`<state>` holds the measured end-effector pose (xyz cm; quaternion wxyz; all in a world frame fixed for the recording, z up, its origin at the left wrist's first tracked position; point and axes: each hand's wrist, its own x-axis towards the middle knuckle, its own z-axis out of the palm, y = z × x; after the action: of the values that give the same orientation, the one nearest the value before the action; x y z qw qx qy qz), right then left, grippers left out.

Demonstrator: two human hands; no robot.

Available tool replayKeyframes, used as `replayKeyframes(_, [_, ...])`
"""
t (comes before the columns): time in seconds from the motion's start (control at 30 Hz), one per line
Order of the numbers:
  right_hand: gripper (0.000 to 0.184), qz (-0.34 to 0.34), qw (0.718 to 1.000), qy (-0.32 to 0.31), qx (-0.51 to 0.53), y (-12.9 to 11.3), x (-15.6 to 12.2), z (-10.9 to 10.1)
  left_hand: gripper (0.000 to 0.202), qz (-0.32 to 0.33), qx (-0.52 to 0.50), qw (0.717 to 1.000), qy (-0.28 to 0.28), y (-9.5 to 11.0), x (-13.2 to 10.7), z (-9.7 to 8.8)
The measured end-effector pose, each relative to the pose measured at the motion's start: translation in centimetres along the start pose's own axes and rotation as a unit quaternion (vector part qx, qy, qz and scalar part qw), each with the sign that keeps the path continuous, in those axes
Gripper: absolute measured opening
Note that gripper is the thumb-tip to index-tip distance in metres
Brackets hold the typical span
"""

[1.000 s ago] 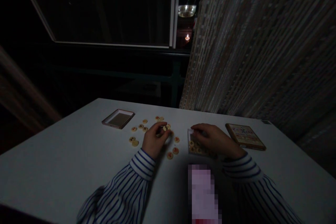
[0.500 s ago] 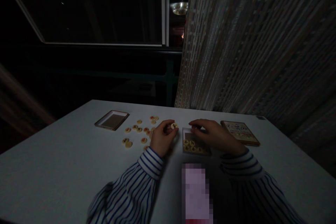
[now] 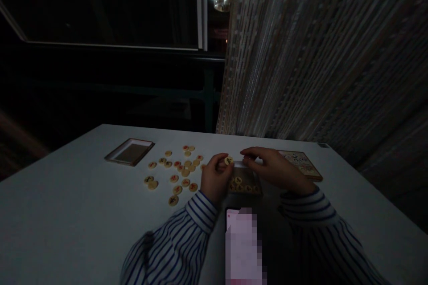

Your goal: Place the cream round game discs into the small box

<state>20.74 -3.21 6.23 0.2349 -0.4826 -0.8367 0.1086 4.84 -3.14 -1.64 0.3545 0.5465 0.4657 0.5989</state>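
Note:
A round xiangqi piece (image 3: 228, 160) with a dark character is pinched between the thumb and fingers of my left hand (image 3: 214, 179), at the left rim of a small box (image 3: 246, 174). Several pieces with dark characters lie inside that box, towards its near side. My right hand (image 3: 276, 168) hovers over the box's right side with thumb and index finger apart and nothing visible between them. To the left, loose pieces (image 3: 174, 178) are scattered on the white table (image 3: 67, 213), some with red or dark characters, others blank side up.
An open shallow tray (image 3: 129, 153) rests at the back left. Behind my right hand lies a flat printed case (image 3: 302, 164). A lit phone (image 3: 241, 249), its screen pixelated, is nearest me. A string curtain (image 3: 284, 53) hangs beyond the table's right side.
My left hand has moved right with the piece, closer to my right hand and over the box's left rim. The view has shifted slightly, and more loose pieces show.

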Motion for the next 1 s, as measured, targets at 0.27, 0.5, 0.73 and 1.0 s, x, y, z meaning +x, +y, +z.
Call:
replayKeyframes(0.27, [0.026,0.005,1.0,-0.021,-0.018,0.6,0.7,0.5,0.025,0.042,0.114,0.992,-0.023,-1.4,-1.4,-0.4])
replayKeyframes(0.5, [0.022,0.008,0.997,-0.074,-0.017,0.8,0.7,1.0,0.025,0.012,0.115,0.992,-0.042,-1.8,-1.9,-0.1])
replayKeyframes(0.73, [0.022,0.006,0.996,-0.09,0.012,0.5,0.4,1.6,0.026,-0.003,0.081,0.996,-0.038,-2.4,-2.0,-0.3])
replayKeyframes(1.0, [0.02,-0.014,0.994,-0.106,0.031,0.2,0.3,1.8,0.025,0.007,0.062,0.998,-0.027,-2.3,-2.7,-0.1])
